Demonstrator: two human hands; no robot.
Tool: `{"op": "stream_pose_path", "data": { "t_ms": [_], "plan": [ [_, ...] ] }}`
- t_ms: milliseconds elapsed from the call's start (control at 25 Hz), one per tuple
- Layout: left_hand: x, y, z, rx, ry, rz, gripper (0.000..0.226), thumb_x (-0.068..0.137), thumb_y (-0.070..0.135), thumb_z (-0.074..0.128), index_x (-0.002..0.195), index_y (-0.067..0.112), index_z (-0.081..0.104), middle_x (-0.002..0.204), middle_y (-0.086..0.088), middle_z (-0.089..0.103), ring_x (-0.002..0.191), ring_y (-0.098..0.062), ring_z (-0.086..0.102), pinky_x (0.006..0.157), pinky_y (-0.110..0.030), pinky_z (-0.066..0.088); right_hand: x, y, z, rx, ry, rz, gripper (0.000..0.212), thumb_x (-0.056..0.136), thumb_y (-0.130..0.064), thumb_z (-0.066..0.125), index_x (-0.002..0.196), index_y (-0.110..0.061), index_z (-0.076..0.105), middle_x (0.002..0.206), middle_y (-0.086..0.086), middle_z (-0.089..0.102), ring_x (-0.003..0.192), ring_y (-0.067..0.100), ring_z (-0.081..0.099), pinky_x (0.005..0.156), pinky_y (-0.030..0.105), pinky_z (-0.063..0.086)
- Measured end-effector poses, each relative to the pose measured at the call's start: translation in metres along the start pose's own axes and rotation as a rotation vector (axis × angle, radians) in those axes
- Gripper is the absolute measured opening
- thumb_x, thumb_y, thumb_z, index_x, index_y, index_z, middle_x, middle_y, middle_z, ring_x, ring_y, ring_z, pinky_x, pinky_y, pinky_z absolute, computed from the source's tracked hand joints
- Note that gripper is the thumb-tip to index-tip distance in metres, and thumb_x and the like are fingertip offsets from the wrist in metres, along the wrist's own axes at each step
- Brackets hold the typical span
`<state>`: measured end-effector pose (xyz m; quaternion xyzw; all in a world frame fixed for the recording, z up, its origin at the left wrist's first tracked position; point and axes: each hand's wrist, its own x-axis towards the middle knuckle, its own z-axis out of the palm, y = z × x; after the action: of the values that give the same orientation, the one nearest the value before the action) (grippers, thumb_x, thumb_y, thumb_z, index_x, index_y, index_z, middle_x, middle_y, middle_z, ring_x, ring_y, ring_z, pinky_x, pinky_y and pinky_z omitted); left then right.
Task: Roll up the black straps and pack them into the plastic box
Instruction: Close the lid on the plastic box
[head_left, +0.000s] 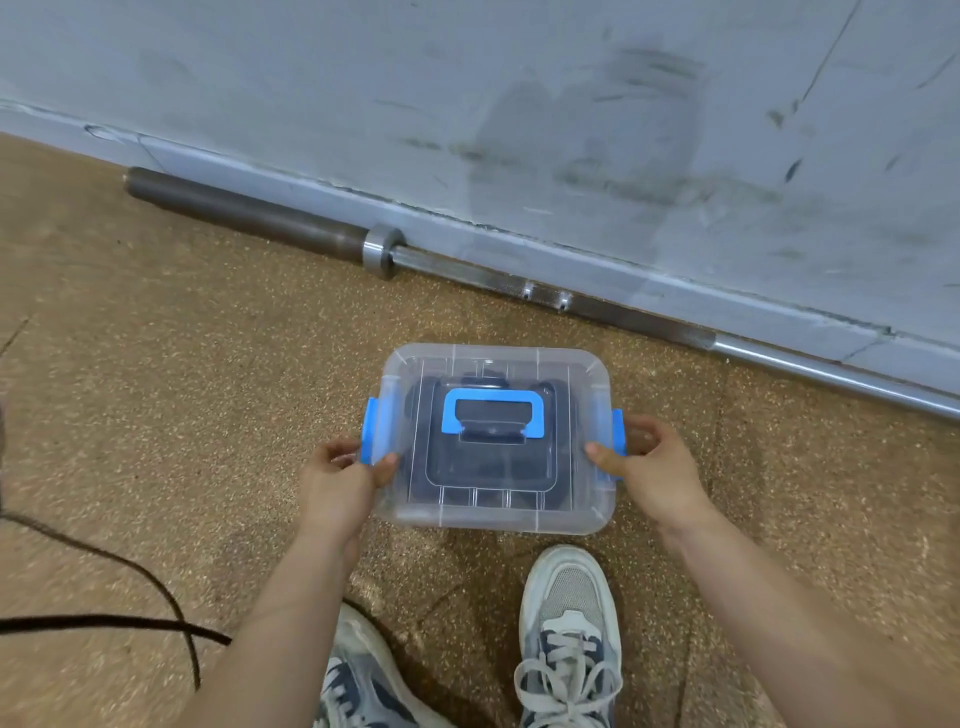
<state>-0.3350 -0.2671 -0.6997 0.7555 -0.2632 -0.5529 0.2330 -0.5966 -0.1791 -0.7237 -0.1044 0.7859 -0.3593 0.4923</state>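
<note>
Both the left hand (337, 480) and right hand (652, 467) clasp the lidded plastic box (488, 519).

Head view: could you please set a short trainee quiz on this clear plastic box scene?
1. True or false: the clear lid of the clear plastic box is off.
2. What lies along the wall's foot? A) a long grey steel barbell B) a wooden broom C) a green hose
3. What do the left hand and right hand grip?
Key: 1. False; the lid is on. 2. A. 3. The box's blue plastic side latches, one each.
</note>
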Motion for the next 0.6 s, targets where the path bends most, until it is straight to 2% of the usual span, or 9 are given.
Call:
{"op": "stream_pose_path", "data": {
  "t_ms": [40,80,160,240,320,360,440,520,600],
  "plan": [
    [0.006,-0.002,0.0,-0.095,-0.021,-0.085,0.046,0.084,-0.008,0.066,0.12,0.014,0.047,0.105,-0.008,0.06,0.082,-0.022,0.063,0.074,-0.04,0.051,0.002,0.001,-0.001,0.042,-0.046,0.075,0.081,0.073,-0.019,0.087,0.142,-0.012,0.044,0.13,0.006,0.057,0.115,0.026,0.06,0.098,0.043,0.05],
    [0.012,-0.002,-0.001,-0.181,-0.063,-0.162,0.05,0.085,-0.011,0.062,0.125,0.012,0.044,0.108,-0.011,0.061,0.085,-0.025,0.064,0.074,-0.043,0.052,0.006,0.001,-0.004,0.123,-0.134,0.174,0.079,0.075,-0.019,0.084,0.142,-0.009,0.044,0.129,0.007,0.061,0.116,0.028,0.061,0.1,0.048,0.049],
    [0.022,-0.001,-0.003,-0.308,-0.15,-0.245,0.04,0.085,-0.014,0.056,0.12,0.002,0.048,0.11,-0.018,0.064,0.087,-0.03,0.066,0.069,-0.043,0.054,0.009,-0.007,-0.007,0.223,-0.269,0.298,0.049,0.083,-0.013,0.075,0.128,-0.004,0.059,0.108,0.009,0.074,0.1,0.027,0.069,0.085,0.046,0.057],
    [0.02,-0.002,-0.001,-0.246,-0.126,-0.158,0.038,0.085,-0.014,0.058,0.119,0.001,0.055,0.113,-0.018,0.067,0.09,-0.03,0.067,0.076,-0.043,0.056,0.008,-0.012,-0.004,0.135,-0.207,0.195,0.029,0.087,-0.007,0.071,0.116,-0.002,0.066,0.095,0.01,0.076,0.088,0.025,0.072,0.076,0.043,0.059],
    [0.008,-0.007,0.006,0.092,0.004,0.078,0.04,0.089,-0.005,0.061,0.127,0.008,0.059,0.117,-0.012,0.067,0.098,-0.027,0.065,0.089,-0.041,0.054,0.002,-0.007,0.007,-0.316,0.008,-0.066,0.022,0.094,-0.016,0.065,0.113,-0.005,0.067,0.094,0.01,0.074,0.084,0.026,0.07,0.076,0.04,0.058],
    [-0.001,-0.011,0.011,0.328,0.102,0.223,0.039,0.091,0.001,0.061,0.13,0.009,0.059,0.116,-0.009,0.067,0.097,-0.024,0.063,0.088,-0.037,0.052,-0.007,-0.004,0.016,-0.634,0.093,-0.204,0.024,0.099,-0.023,0.058,0.114,-0.005,0.062,0.096,0.01,0.071,0.085,0.027,0.069,0.073,0.036,0.055],
    [-0.014,-0.019,0.019,0.718,0.221,0.508,0.031,0.095,0.008,0.057,0.125,0.008,0.059,0.097,-0.007,0.065,0.081,-0.019,0.055,0.07,-0.027,0.045,-0.02,0.002,0.031,-1.068,0.171,-0.362,0.038,0.105,-0.026,0.04,0.132,-0.001,0.044,0.106,0.012,0.069,0.092,0.028,0.069,0.068,0.031,0.048],
    [-0.012,-0.022,0.021,0.894,0.273,0.583,0.021,0.093,0.007,0.055,0.114,0.006,0.059,0.076,-0.004,0.056,0.065,-0.02,0.048,0.054,-0.026,0.03,-0.021,0.002,0.036,-1.354,0.18,-0.404,0.046,0.105,-0.02,0.034,0.143,0.006,0.03,0.113,0.01,0.069,0.098,0.023,0.07,0.07,0.029,0.05],
    [-0.008,-0.021,0.022,0.951,0.309,0.565,0.022,0.089,0.004,0.056,0.111,0.003,0.059,0.069,-0.004,0.055,0.06,-0.022,0.047,0.052,-0.029,0.028,-0.021,-0.004,0.036,-1.506,0.171,-0.417,0.046,0.103,-0.014,0.037,0.142,0.009,0.031,0.113,0.01,0.069,0.099,0.022,0.071,0.074,0.028,0.053]
  ]
}}
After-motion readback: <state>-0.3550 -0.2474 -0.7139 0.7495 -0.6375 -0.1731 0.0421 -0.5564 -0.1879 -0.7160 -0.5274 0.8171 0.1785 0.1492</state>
